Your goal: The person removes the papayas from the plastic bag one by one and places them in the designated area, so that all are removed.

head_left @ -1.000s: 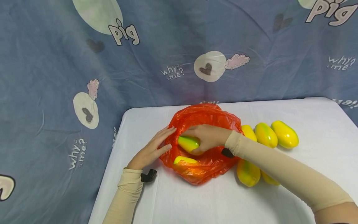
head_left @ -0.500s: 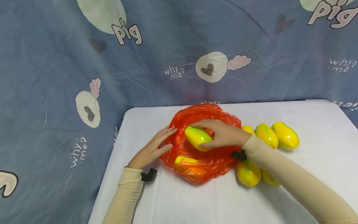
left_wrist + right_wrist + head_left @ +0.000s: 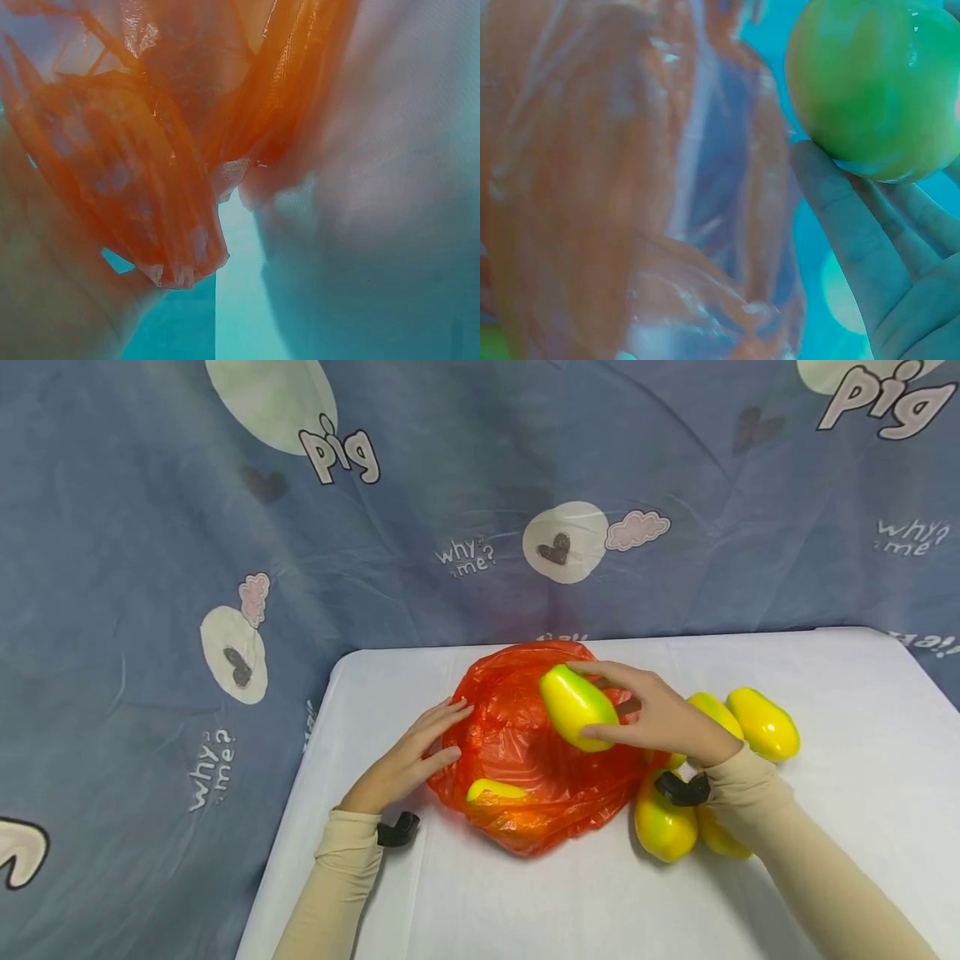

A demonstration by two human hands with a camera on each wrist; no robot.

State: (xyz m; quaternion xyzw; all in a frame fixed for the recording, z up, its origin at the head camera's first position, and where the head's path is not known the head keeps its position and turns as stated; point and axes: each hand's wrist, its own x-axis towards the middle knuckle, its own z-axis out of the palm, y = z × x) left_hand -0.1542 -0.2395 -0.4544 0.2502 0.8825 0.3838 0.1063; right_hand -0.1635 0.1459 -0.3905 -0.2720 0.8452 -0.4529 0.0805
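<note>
A red plastic bag (image 3: pixel 517 727) stands with its mouth open on the white table. My left hand (image 3: pixel 408 764) rests against the bag's left side with fingers nearly straight; in the left wrist view, folds of the bag (image 3: pixel 120 180) cover part of that hand. My right hand (image 3: pixel 652 714) grips a glossy yellow-green mango (image 3: pixel 577 706) between thumb and fingers, over the right half of the bag's mouth. In the right wrist view, the mango's green end (image 3: pixel 877 90) shows beside the bag. Another mango (image 3: pixel 495 790) lies inside the bag near its front, partly hidden by the plastic.
Several mangoes lie right of the bag: one mango (image 3: pixel 763 724) at the back right, one mango (image 3: pixel 666 827) nearer the front, others partly behind my right hand and wrist. A blue printed cloth (image 3: pixel 450 485) hangs behind the white table (image 3: pixel 525 910).
My right hand has lifted the mango out of the bag's inside and moved it up and to the right. The left hand has stayed at the bag's left side.
</note>
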